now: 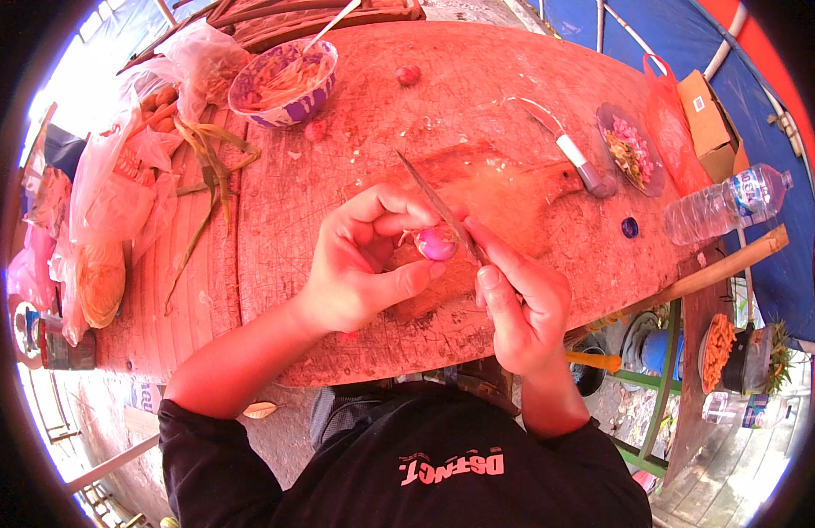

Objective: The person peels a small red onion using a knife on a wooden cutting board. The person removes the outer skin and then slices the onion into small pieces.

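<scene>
Above a worn wooden cutting board [506, 204], my left hand [368, 257] holds a small purple shallot [437, 243] between thumb and fingers. My right hand [523, 297] grips a narrow, dark knife [433, 195], its blade slanting up and to the left across the shallot's right side. The blade lies against or just in front of the shallot; whether it cuts in, I cannot tell. The knife's handle is mostly hidden by my right fingers. Beyond the board rests a second knife [572, 152] with a white and grey handle. Two loose shallots [407, 74] sit farther back.
A purple-and-white bowl [282, 115] of shredded food stands at the back left. Plastic bags [110, 191] and wilted leaves [212, 158] occupy the left. Toward the right are a plate [605, 122] of chopped pieces, a blue cap [629, 228], a lying water bottle [727, 204] and a cardboard box [711, 125].
</scene>
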